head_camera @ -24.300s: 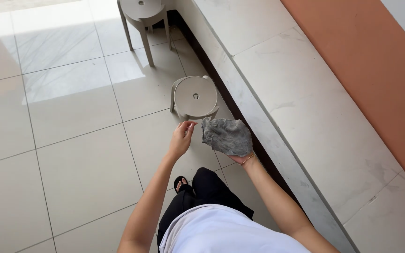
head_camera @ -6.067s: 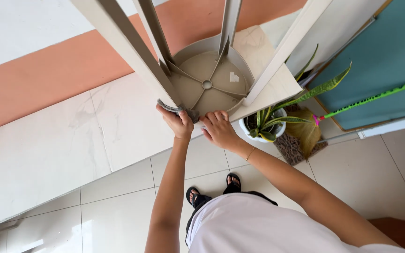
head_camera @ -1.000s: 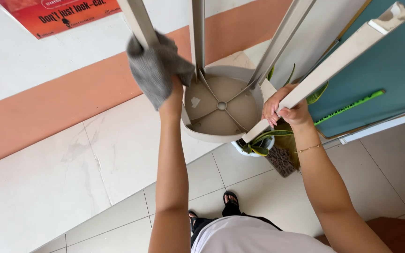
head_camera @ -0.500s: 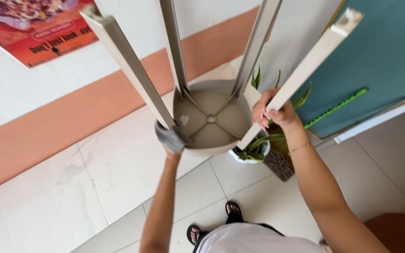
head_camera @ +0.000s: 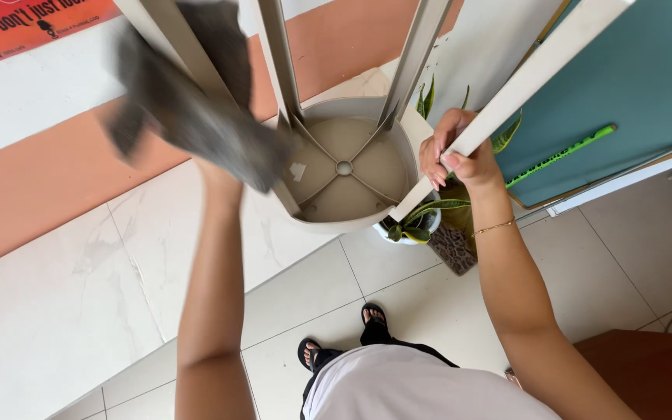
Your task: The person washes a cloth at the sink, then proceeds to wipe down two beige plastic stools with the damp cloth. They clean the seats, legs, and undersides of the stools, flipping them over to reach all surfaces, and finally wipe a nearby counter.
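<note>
I hold a beige plastic stool [head_camera: 344, 167] upside down in front of me, its legs pointing up toward the camera. My right hand [head_camera: 454, 155] grips one leg near the seat. My left hand [head_camera: 219, 173] is mostly hidden under a grey cloth [head_camera: 192, 109], which it holds against another leg of the stool. The cloth is blurred from motion.
A potted plant [head_camera: 421, 218] with long green leaves stands on the tiled floor [head_camera: 398, 288] below the stool. A teal panel [head_camera: 616, 85] leans at the right. An orange-and-white wall [head_camera: 48, 171] with a red poster [head_camera: 33, 19] is at the left. A brown surface [head_camera: 655, 365] fills the lower right corner.
My left hand with the cloth has moved back up along the stool leg from near the seat. The right hand keeps its grip on its leg.
</note>
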